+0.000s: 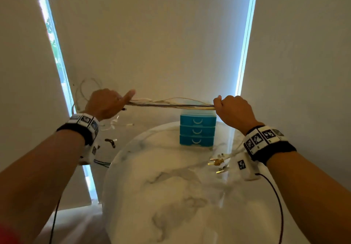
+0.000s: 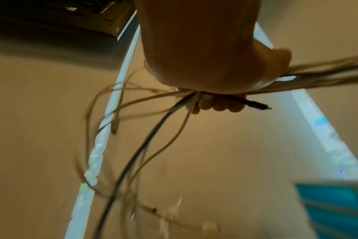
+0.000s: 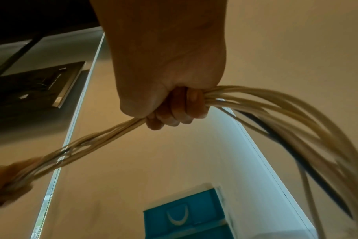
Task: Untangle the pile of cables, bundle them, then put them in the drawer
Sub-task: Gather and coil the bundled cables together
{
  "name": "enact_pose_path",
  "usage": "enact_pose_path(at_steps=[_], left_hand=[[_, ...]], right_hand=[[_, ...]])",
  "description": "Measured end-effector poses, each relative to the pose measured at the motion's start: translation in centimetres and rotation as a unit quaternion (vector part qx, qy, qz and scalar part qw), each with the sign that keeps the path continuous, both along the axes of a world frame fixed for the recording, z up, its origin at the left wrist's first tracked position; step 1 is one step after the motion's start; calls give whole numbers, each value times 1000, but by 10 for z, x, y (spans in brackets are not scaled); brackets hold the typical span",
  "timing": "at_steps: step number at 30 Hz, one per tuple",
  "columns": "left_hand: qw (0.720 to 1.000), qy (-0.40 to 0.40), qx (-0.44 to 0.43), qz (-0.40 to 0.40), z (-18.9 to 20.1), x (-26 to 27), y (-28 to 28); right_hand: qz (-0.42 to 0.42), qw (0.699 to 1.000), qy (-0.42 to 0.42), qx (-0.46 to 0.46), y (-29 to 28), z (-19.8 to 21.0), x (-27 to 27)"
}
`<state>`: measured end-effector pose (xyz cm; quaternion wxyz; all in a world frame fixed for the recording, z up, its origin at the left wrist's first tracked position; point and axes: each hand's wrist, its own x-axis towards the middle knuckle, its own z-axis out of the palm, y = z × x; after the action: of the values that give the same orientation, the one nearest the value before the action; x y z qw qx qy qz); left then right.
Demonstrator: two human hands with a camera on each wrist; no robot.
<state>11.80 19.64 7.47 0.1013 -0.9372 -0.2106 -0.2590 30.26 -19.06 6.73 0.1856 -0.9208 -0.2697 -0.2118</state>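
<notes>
A bundle of several white cables and one dark cable (image 1: 171, 103) is stretched level in the air above the table. My left hand (image 1: 106, 103) grips one end, thumb stretched along the strands; loose loops (image 2: 121, 145) and plugs hang from it. My right hand (image 1: 232, 110) grips the other end in a fist (image 3: 174, 106), and the cable tails (image 3: 296, 129) curve down past the wrist to plugs (image 1: 218, 163) lying on the table. A small blue three-drawer unit (image 1: 197, 130) stands behind the bundle, all its drawers pushed in.
The round white marble table (image 1: 171, 196) lies below my arms. Drawn pale blinds (image 1: 152, 44) fill the background, with bright window strips at left and right. Thin dark wires run from both wrist cameras.
</notes>
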Motion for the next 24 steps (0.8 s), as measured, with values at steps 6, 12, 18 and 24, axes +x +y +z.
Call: enact_pose_path(at_steps=[6,12,18,24], left_hand=[[993,34,-52,-102,-145,-35,56],[952,235,-148,127,-234,-64,84],[896,373,-189,152,-200,-59,71],[908,394,-26,141,-96,-34,11]], right_hand=[[-28,999,21,-34,-6,-52,20],[-5,996,68,-52,2,-78,15],[-17,995,78,-53,7,-77,26],[-17,995,74,-60,14,-79,25]])
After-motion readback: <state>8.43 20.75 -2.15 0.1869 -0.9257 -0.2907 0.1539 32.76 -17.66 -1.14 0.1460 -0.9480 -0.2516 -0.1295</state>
